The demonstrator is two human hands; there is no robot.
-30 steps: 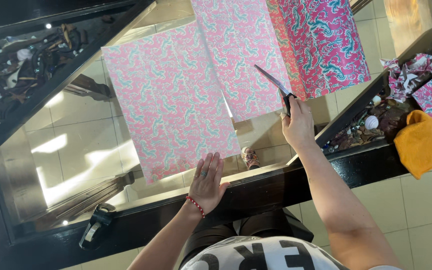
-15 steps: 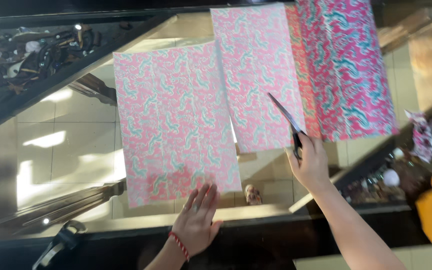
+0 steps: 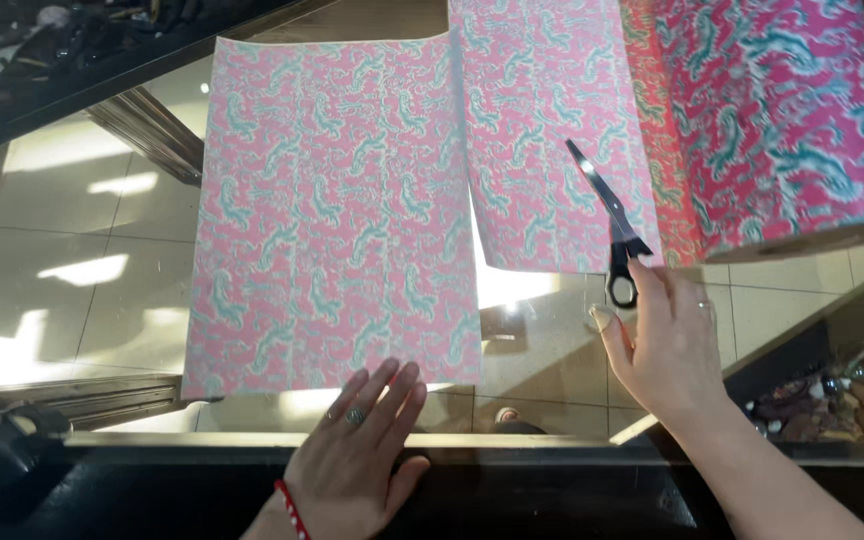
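A cut sheet of pink wrapping paper (image 3: 337, 215) with teal swirls lies flat on a glass counter (image 3: 102, 270). My left hand (image 3: 357, 455) rests palm down at its near edge, fingers spread, a red bracelet on the wrist. To the right a second stretch of the same paper (image 3: 542, 130) runs up to a thick roll (image 3: 782, 120). Black scissors (image 3: 607, 225) lie on that stretch, blades shut and pointing away. My right hand (image 3: 667, 345) touches their handle with its fingertips.
The counter's dark near edge (image 3: 552, 495) runs under my wrists. Shells and small trinkets (image 3: 852, 395) sit at the lower right. Dark clutter (image 3: 72, 40) fills the shelf at the top left. A black object (image 3: 7, 450) lies at the lower left.
The view has come closer and shifted down. My left hand has slid onto the sheet's near edge. My right hand has lowered the scissors onto the paper.
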